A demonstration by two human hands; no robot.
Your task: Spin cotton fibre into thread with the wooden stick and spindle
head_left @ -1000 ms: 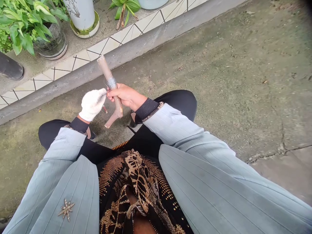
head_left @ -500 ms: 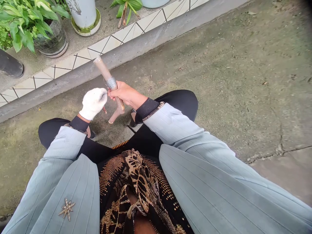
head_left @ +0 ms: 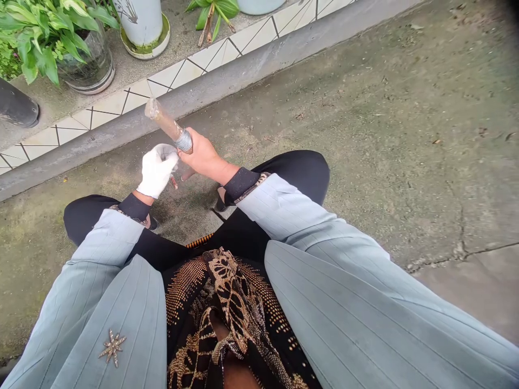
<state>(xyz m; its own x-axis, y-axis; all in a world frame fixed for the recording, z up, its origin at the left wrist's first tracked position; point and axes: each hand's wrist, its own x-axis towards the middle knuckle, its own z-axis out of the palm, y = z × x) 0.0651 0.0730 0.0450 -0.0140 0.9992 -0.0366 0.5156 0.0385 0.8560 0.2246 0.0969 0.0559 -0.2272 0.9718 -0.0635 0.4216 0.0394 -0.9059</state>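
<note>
My right hand (head_left: 203, 158) is bare and wrapped round a peeled wooden stick (head_left: 164, 120), gripping it just below a coil of thin silver wire (head_left: 184, 141) wound about it. The stick's pale upper end leans up and to the left; most of its lower part is hidden behind the hand. Close beside it, my left hand (head_left: 156, 170), in a white glove, is closed in a pinch near the coil. A fine strand seems to run to its fingertips, though it is barely visible.
Beyond my knees runs a raised ledge faced with white tiles (head_left: 168, 75). A leafy plant in a clear pot (head_left: 87, 67), a white pot on a saucer (head_left: 141, 24) and a dark cylinder (head_left: 18, 105) stand on it. Cracked concrete ground (head_left: 385, 135) spreads to the right.
The stick has turned, its upper end swinging left and tilting toward me, and its forked lower end has gone behind my right hand. My gloved left hand has rotated, with its thumb side now showing.
</note>
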